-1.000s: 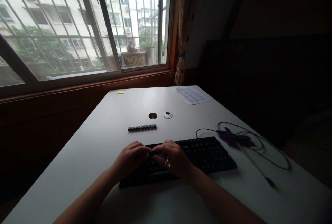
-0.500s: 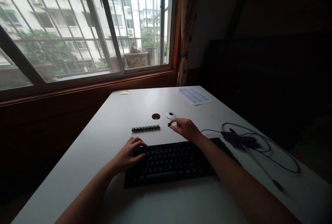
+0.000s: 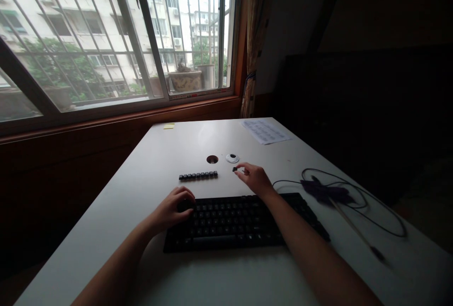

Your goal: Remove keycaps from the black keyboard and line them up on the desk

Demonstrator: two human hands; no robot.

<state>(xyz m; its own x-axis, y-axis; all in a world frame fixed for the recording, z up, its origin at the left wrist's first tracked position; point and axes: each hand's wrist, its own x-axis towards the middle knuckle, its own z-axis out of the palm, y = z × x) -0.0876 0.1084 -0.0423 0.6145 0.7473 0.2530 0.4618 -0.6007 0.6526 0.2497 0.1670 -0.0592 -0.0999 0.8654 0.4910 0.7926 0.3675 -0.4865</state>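
A black computer keyboard (image 3: 226, 221) lies on the white table below both hands. My left hand (image 3: 173, 209) grips its upper left corner, fingers bent over the far edge and thumb near the keys. Beyond the keyboard, my right hand (image 3: 253, 177) pinches a small black keycap (image 3: 234, 169) between thumb and fingertips, at or just over the tabletop; I cannot tell whether it touches. To the left of that keycap stands a straight row of several black keycaps (image 3: 198, 175). My right forearm crosses over the right part of the keyboard and hides some keys.
Behind the keycaps are a round hole (image 3: 212, 159) and a white ring-shaped grommet (image 3: 232, 158) in the table (image 3: 130, 183). Printed sheets (image 3: 266, 131) lie far right, a yellow sticky note (image 3: 169, 126) far left. A dark cloth (image 3: 327, 191) and looped cable (image 3: 368, 221) lie at right.
The keyboard has shifted slightly left and turned a little, with my left hand still on its corner. My right hand has moved slightly right with the keycap.
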